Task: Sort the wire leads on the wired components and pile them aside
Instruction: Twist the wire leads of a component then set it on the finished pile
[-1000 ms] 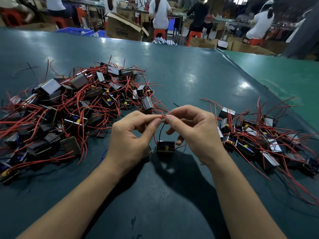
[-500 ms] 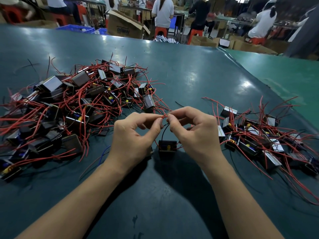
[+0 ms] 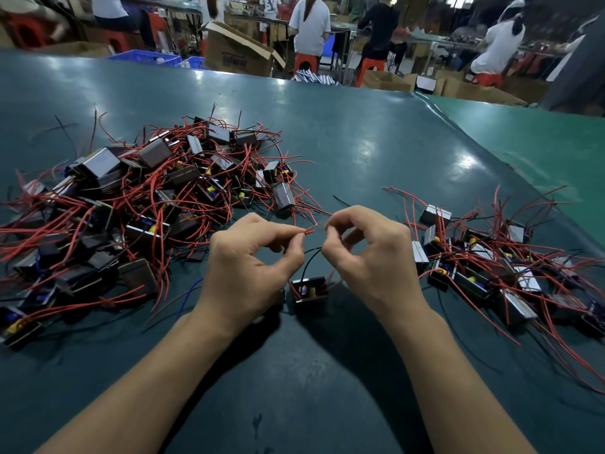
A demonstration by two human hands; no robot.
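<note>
Red leads [image 3: 307,230] in left hand [image 3: 252,273]

We see a dark teal bench [image 3: 343,132] glossy with overhead light. Beyond its far edge stand an open cardboard box [image 3: 235,52], blue crates [image 3: 147,57], red stools [image 3: 306,62] and seated workers [image 3: 311,24].

Red leads [image 3: 308,230] – black component [image 3: 309,289], yellow-blue inside – teal table [image 3: 360,152].
</note>
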